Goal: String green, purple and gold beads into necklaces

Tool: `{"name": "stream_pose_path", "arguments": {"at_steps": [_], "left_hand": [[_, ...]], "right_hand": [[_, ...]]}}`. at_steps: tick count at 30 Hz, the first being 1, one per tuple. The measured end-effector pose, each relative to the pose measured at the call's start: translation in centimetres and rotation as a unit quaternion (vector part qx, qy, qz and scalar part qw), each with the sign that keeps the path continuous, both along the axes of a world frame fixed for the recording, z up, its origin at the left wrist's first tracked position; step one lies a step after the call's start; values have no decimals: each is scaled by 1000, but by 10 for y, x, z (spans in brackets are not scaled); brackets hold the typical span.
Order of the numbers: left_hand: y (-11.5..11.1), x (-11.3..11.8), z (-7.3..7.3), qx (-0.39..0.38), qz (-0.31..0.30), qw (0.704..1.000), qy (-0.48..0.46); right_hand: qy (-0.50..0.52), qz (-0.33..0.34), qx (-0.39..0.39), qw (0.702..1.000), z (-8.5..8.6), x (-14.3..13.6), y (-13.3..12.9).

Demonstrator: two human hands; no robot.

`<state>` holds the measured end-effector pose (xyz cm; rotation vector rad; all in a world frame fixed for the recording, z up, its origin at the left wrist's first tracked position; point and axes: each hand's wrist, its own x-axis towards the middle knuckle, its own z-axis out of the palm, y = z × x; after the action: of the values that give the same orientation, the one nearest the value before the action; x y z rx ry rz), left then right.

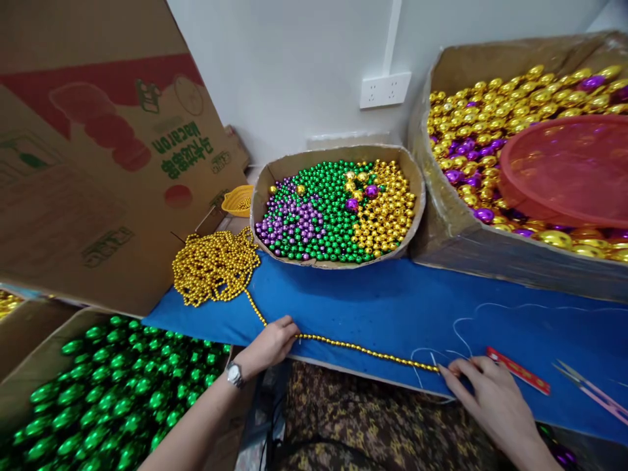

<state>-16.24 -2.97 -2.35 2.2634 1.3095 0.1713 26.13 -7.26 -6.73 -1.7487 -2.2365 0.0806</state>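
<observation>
A strand of small gold beads (366, 349) is stretched along the front edge of the blue cloth (338, 304). My left hand (275, 341), with a watch on its wrist, pinches the strand at its left part. From there the strand runs back to a heaped pile of gold bead strings (213, 267). At the right end, my right hand (483, 386) has its fingers bent around the strand's tip, where thin white thread (458, 327) trails off. Right of that hand lie a red strip (520, 373) and pink-handled scissors (591, 389).
Behind the cloth stands a box of green, purple and gold beads (338, 258), with a yellow basket (238, 199) to its left. A large box (461, 242) with a red basin (564, 173) fills the right. Green beads (118, 392) lie lower left, beneath a tall carton (98, 163).
</observation>
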Motion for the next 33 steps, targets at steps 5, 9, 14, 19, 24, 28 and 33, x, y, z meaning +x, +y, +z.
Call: {"name": "stream_pose_path", "arguments": {"at_steps": [5, 9, 14, 19, 24, 28, 33], "left_hand": [[5, 4, -2, 80, -18, 993, 82], [26, 15, 3, 121, -5, 987, 101], [49, 41, 21, 132, -7, 990, 43], [50, 52, 41, 95, -55, 991, -74], [62, 12, 31, 172, -39, 984, -7], [79, -1, 15, 180, -23, 983, 21], [100, -29, 6, 181, 98, 972, 111]], "right_hand": [[-27, -6, 22, 999, 10, 1, 17], [-80, -76, 23, 994, 27, -2, 52], [-6, -5, 22, 1000, 51, -78, 75], [22, 181, -30, 983, 57, -182, 83], [-47, 168, -99, 980, 53, -117, 112], [-102, 78, -136, 982, 58, -7, 123], [-142, -103, -153, 972, 58, 104, 113]]}}
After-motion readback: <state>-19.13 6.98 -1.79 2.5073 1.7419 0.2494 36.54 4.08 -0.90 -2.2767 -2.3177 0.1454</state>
